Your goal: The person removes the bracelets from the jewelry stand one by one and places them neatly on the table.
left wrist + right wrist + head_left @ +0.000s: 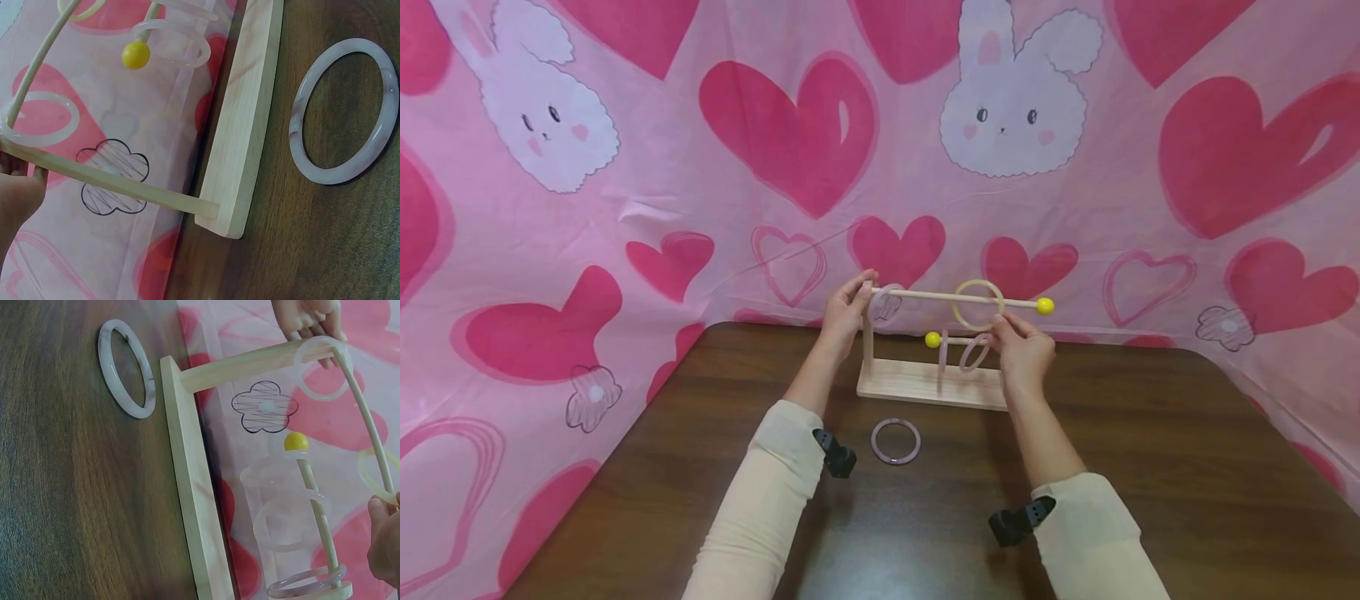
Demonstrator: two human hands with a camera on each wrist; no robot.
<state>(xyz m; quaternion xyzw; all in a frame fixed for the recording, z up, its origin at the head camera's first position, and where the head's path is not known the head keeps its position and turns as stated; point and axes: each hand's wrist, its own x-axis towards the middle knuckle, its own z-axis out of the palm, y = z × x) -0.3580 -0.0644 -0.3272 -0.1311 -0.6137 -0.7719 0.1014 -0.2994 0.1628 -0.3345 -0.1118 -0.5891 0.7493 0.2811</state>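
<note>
A wooden stand (925, 384) is set on the dark table (1150, 467), and by it the other places are given. The top of its left post (125, 181) is gripped by the left hand (842, 315), with the fingers bent round the wood. A yellow bangle (977, 282) is pinched at its lower right edge between the thumb and fingers of the right hand (1026, 354); it is seen round the upper rod (925, 294) of the stand, nearer the rod's right end, which is capped by a yellow ball (1045, 306). At the left end of the same rod, just beside the left hand, a clear pale bangle (44, 141) is hung. Below, pale bangles are carried on the stand's lower rod (326, 544), which is tipped at its left end by another yellow ball (932, 339); their exact number cannot be told. In front of the stand, apart from it, a lilac bangle (896, 462) is laid flat on the table. Behind the stand, a pink cloth (925, 167) printed with hearts and rabbits is hung. Both forearms are covered by cream sleeves (767, 500), to which small black devices (838, 457) are fastened
</note>
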